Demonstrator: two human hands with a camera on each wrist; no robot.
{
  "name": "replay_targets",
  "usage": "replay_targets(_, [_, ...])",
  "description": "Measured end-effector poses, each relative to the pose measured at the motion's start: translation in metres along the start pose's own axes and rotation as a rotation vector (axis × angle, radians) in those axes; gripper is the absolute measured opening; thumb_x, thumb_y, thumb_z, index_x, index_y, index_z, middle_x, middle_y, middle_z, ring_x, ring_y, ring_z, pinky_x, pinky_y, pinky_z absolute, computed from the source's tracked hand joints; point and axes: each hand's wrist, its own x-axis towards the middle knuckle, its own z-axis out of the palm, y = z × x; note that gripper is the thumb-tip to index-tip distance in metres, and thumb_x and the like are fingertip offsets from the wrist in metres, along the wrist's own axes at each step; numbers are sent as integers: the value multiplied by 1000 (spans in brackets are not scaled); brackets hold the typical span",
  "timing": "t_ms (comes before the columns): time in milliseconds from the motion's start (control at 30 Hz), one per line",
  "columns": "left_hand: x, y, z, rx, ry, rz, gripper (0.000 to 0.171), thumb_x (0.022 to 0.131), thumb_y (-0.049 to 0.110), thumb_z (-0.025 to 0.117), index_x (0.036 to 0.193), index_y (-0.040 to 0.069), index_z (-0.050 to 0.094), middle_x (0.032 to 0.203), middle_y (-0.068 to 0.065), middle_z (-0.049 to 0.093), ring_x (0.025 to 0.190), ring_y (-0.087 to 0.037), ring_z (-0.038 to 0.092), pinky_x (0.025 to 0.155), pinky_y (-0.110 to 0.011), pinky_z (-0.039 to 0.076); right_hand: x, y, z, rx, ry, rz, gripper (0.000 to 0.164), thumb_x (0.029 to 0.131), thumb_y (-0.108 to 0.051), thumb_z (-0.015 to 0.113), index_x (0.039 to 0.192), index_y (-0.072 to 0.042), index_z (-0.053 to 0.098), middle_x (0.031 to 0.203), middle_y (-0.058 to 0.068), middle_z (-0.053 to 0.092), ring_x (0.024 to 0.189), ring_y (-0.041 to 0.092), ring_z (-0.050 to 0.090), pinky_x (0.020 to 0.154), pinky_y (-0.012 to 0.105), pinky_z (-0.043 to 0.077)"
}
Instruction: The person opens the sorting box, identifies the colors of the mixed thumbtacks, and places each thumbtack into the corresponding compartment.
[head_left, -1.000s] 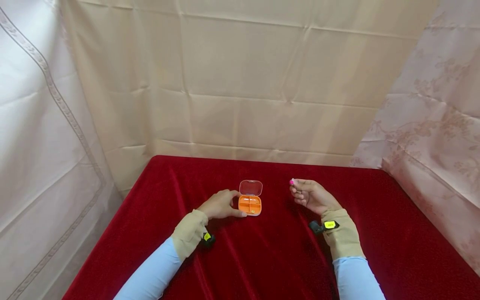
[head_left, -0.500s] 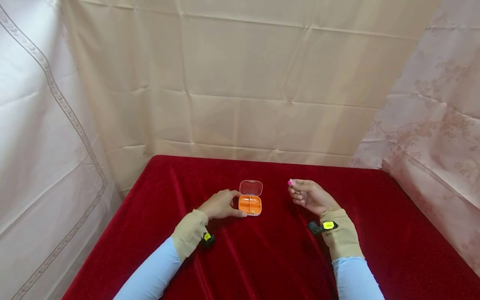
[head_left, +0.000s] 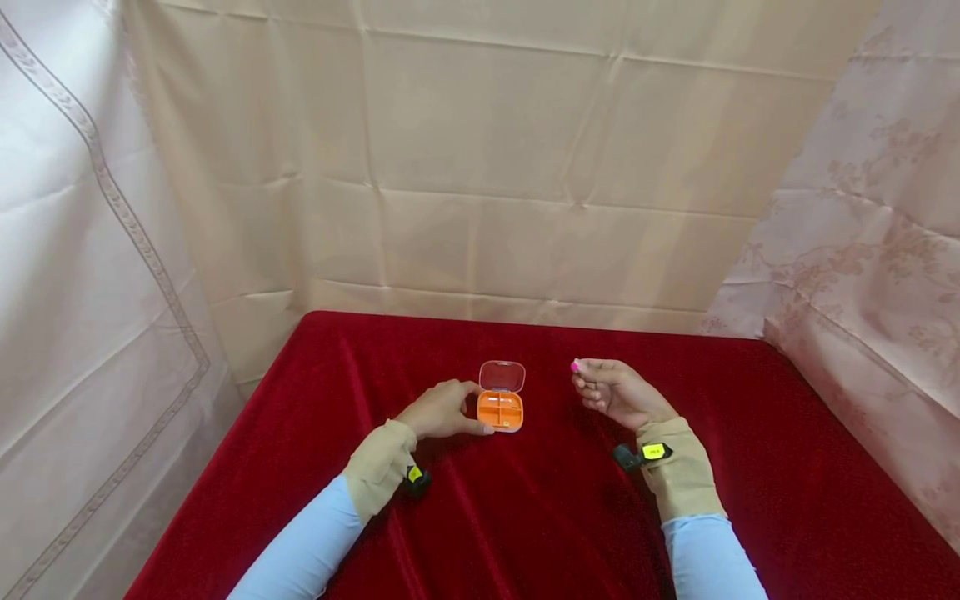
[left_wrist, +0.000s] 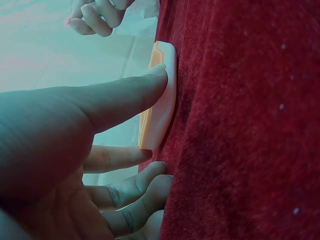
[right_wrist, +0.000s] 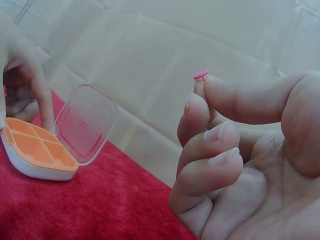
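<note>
A small pill box (head_left: 500,409) with orange compartments and a white base stands on the red cloth, its clear lid (right_wrist: 86,125) raised. My left hand (head_left: 441,409) holds the box from its left side, the thumb (left_wrist: 132,92) at the near edge and the index finger towards the back. Off to the right, above the cloth, my right hand (head_left: 618,392) pinches a pink thumbtack (right_wrist: 201,75) between thumb and index finger. Its flat head faces up and a bit of the thin pin shows below it. The other right fingers are curled in towards the palm.
Red velvet cloth (head_left: 510,517) covers the table, with low folds running through it. A beige curtain (head_left: 465,167) hangs behind the far edge. Pale curtains hang at the left (head_left: 75,292) and right sides.
My right hand has drifted slightly to the left, towards the pill box, still pinching the thumbtack. The left hand and the box have stayed in place.
</note>
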Motion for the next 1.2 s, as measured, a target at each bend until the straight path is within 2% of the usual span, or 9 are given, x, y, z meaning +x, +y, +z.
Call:
replay_targets(333, [0, 0, 0, 6, -3, -2, 64, 79, 48, 77, 130, 13, 59, 98, 2, 59, 87, -16, 54, 73, -30, 45, 2, 2, 2, 2, -5, 12, 28, 106, -6, 38, 95, -6, 64, 79, 1, 56, 60, 7, 41, 54, 21, 31])
replay_targets(633, [0, 0, 0, -19, -2, -8, 65, 78, 46, 78, 131, 13, 59, 93, 1, 57, 83, -17, 53, 70, -30, 44, 5, 2, 6, -18, 46, 44, 24, 105, -11, 44, 92, -8, 64, 78, 1, 55, 59, 7, 42, 54, 21, 33])
replay_targets(867, [-1, 1, 0, 0, -3, -4, 64, 79, 46, 78, 130, 13, 59, 95, 1, 57, 84, -16, 53, 70, -30, 44, 5, 3, 8, -9, 39, 46, 25, 105, -10, 43, 94, -8, 65, 78, 1, 56, 59, 6, 43, 54, 20, 33])
replay_targets(1200, [-2, 4, -1, 21, 4, 8, 63, 78, 46, 78, 128, 12, 60, 98, 0, 59, 87, -15, 54, 73, -30, 45, 8, 6, 9, -35, 80, 60, 19, 104, -13, 48, 93, -7, 63, 77, 1, 55, 58, 7, 40, 53, 20, 32])
